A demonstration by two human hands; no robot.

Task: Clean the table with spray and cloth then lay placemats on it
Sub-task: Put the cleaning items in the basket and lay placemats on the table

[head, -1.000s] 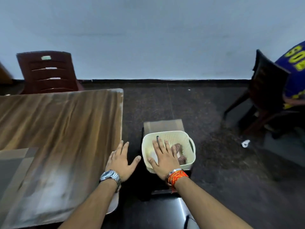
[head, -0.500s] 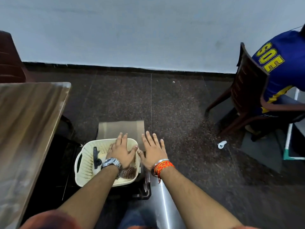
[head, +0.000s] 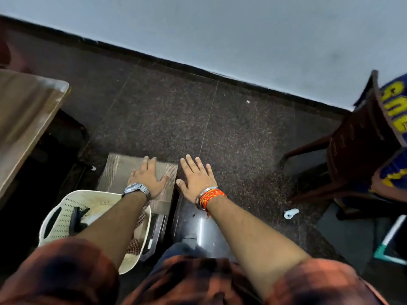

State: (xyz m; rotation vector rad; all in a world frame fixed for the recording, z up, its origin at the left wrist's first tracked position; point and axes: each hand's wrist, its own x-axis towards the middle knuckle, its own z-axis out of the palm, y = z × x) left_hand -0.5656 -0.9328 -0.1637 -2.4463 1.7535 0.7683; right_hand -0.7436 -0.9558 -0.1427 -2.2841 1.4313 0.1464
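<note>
A stack of beige woven placemats (head: pixel 119 172) lies on a dark seat just beyond a cream plastic basket (head: pixel 55 219). My left hand (head: pixel 148 180) rests flat on the placemats, fingers spread. My right hand (head: pixel 196 178) hovers open beside the stack's right edge, holding nothing. Inside the basket I see the black head of a spray bottle (head: pixel 77 217) and a checked cloth (head: pixel 137 241), partly hidden by my left forearm. The wooden table (head: pixel 24 119) shows at the left edge.
A dark chair (head: pixel 350 155) stands at the right with a person in a blue shirt (head: pixel 394 119) seated on it. A small white scrap (head: pixel 290 213) lies on the dark speckled floor. A pale wall runs along the back.
My view has swung right and tilted down. My left hand left the basket and now lies on the placemats beyond it. My right hand moved slightly forward, still open.
</note>
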